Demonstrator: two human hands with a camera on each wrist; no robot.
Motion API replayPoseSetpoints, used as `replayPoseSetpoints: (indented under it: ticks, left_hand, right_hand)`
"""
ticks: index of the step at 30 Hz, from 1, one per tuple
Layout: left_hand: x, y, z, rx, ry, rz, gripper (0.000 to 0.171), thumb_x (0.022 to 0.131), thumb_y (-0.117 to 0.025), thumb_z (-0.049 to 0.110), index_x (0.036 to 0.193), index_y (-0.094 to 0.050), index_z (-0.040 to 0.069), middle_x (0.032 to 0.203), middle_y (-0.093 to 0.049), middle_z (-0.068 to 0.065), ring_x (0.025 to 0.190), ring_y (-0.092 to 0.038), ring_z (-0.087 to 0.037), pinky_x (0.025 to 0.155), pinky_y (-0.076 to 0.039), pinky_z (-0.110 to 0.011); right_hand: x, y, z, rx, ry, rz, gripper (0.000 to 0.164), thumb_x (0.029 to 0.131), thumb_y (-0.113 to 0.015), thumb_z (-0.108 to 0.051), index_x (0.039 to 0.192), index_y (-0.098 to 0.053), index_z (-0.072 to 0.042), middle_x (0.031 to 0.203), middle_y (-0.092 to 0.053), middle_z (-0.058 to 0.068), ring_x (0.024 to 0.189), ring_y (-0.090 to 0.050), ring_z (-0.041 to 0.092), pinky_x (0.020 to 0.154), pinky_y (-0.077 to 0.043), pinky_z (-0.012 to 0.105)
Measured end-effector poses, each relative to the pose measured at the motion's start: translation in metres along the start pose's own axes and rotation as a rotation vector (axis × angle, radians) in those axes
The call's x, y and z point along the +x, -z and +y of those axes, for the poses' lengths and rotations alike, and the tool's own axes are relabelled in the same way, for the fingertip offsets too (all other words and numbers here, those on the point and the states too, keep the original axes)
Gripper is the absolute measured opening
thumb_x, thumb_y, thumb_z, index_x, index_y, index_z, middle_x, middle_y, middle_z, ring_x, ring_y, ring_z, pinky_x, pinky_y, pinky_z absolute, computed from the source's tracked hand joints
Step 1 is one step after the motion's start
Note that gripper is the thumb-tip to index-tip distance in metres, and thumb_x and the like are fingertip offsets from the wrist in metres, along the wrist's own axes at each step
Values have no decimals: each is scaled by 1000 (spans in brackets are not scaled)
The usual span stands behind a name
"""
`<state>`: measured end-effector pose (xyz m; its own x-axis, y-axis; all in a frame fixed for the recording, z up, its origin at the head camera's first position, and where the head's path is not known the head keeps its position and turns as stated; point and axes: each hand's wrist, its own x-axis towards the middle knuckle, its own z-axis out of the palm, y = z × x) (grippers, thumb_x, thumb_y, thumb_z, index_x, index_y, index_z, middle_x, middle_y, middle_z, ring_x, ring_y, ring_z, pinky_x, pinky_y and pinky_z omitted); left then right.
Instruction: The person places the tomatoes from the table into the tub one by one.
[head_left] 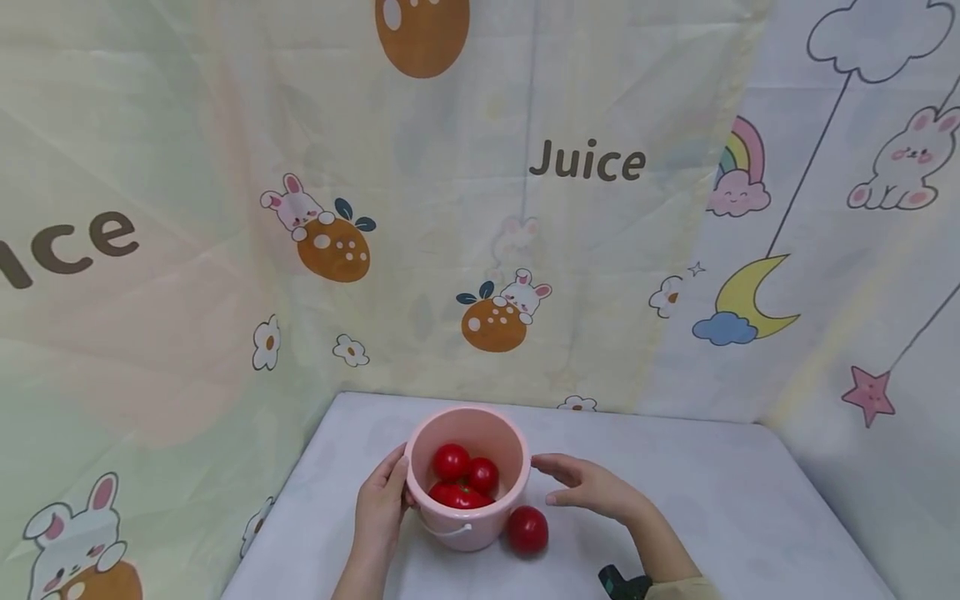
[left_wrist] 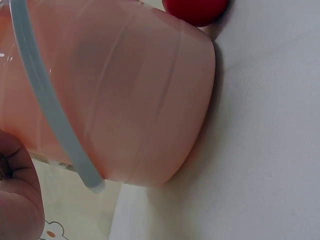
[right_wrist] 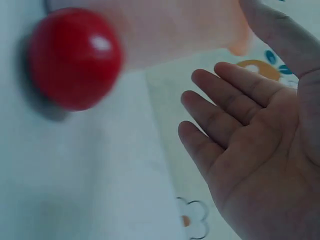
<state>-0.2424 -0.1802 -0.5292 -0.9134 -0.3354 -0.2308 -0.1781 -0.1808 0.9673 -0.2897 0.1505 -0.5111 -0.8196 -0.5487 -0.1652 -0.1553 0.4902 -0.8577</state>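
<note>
A pink bucket (head_left: 468, 529) stands upright on the table, its pale handle (left_wrist: 50, 100) hanging down the near side. Inside it lie red tomatoes: one at the back (head_left: 451, 461), one to the right (head_left: 483, 475) and a larger-looking one (head_left: 459, 497) in front. My left hand (head_left: 380, 502) grips the bucket's left side near the rim. My right hand (head_left: 597, 487) is spread beside the right side of the rim, its palm bare in the right wrist view. Another tomato (head_left: 528, 531) rests on the table by the bucket's front right, below my right hand.
The white table (head_left: 675, 475) extends to both sides and behind the bucket. Printed cloth (head_left: 420, 333) hangs behind it and along the left and right. A dark device (head_left: 624, 583) sits at my right wrist beside a beige sleeve (head_left: 682, 589).
</note>
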Motion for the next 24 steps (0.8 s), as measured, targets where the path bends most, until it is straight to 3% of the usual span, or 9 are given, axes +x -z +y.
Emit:
replayPoseSetpoints:
  ticks: [6, 11, 18, 24]
  left_hand:
    - [1, -1, -1, 12, -6, 3, 47, 77, -61, 57, 120, -57, 37, 116, -61, 6, 80, -57, -22, 71, -54, -27]
    - [0, -1, -2, 13, 3, 9, 47, 78, -61, 56, 120, -57, 36, 115, -61, 7, 84, -58, -24, 71, -54, -27]
    - [0, -1, -2, 4, -4, 6, 47, 78, -61, 56, 120, -57, 36, 117, -60, 8, 81, -58, -22, 70, -54, -27]
    - [0, -1, -1, 0, -3, 11, 49, 78, -61, 56, 122, -56, 35, 117, -60, 6, 79, -57, -21, 69, -53, -26]
  right_hand:
    - [-3, -28, 28, 43, -66, -17, 63, 74, -72, -42, 131, -44, -40, 140, -44, -5, 134, -35, 29, 94, -41, 57]
    - [-1, -44, 39, 26, -117, 19, 73, 67, -76, -46, 132, -44, -39, 140, -45, -6, 133, -36, 30, 92, -41, 59]
    - [2, -55, 49, -32, -159, 67, 78, 59, -80, -49, 129, -47, -40, 134, -50, -9, 129, -39, 30, 90, -42, 61]
    - [2, -59, 55, -41, -170, 84, 76, 58, -80, -48, 127, -49, -39, 132, -51, -7, 128, -39, 32, 90, -40, 62]
